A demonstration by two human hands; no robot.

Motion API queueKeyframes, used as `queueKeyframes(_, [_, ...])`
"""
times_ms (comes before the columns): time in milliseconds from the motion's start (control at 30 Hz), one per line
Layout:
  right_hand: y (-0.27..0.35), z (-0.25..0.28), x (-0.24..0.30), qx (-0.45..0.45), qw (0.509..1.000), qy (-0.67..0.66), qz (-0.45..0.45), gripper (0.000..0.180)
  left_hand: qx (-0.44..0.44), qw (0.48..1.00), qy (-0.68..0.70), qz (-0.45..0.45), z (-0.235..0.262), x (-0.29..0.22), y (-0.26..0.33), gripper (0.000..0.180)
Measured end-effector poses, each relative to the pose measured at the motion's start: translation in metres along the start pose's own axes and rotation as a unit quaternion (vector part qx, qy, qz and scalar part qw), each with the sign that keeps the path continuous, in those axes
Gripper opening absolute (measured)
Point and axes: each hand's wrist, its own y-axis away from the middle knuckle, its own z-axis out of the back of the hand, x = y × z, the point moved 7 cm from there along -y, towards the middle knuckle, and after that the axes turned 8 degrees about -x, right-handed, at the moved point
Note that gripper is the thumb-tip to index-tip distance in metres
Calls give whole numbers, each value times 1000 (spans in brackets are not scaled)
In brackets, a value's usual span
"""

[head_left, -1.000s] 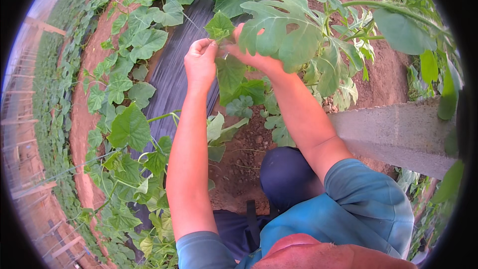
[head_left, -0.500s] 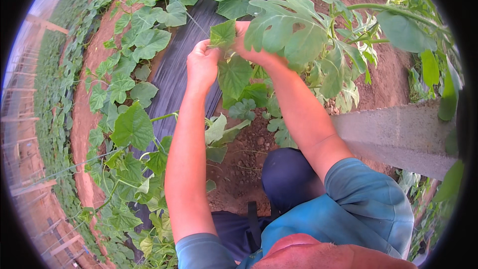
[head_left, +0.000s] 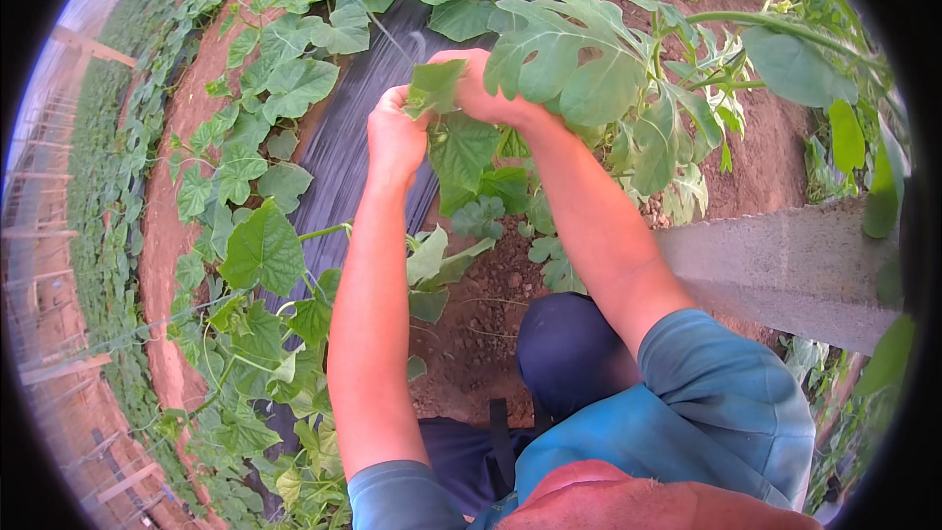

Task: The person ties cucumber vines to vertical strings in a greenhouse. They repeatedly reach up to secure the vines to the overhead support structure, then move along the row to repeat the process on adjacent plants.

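Both arms raised over the bed, meeting at a small green leaf [head_left: 435, 86] held up above the black plastic mulch [head_left: 339, 152]. Left hand [head_left: 394, 132] curled closed around the stem just below the leaf, fingers wrapped tight. Right hand [head_left: 478, 88] pinched shut on the leaf's other edge (fingertips partly hidden behind a large lobed leaf [head_left: 574, 59], so exact grip hard to make out). Leaf itself folded and slightly crumpled, matte mid-green, veined, pointing up between the two hands. Beneath, more broad leaves on the same vine [head_left: 471, 152], hanging down toward bare reddish-brown soil [head_left: 481, 334]. Mulch strip running along the bed, flanked by trailing vines [head_left: 260, 245] on the left. To the right, a grey concrete post [head_left: 785, 265] lying across. Farther left, rows of greenery and wooden stakes [head_left: 93, 44] at the rim.
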Motion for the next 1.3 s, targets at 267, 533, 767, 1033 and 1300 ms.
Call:
queueKeyframes(267, [6,2,-14,-90,996,-22,-7,10,-18,999,-10,-38,0,-4,2,22])
queueKeyframes(533, [23,-18,-52,-106,898,-352,-243,7,-9,1000,-9,-7,1,1,-1,23])
queueKeyframes(767, [35,-12,-55,-103,906,-194,-361,10,-12,998,54,-42,-5,5,-11,29])
queueKeyframes(1033, [72,26,48,-177,918,170,-311,42,-12,995,86,52,12,4,28,60])
queueKeyframes(1300, [252,11,185,129,879,266,-374,36,35,966,-101,234,106,42,272,48])
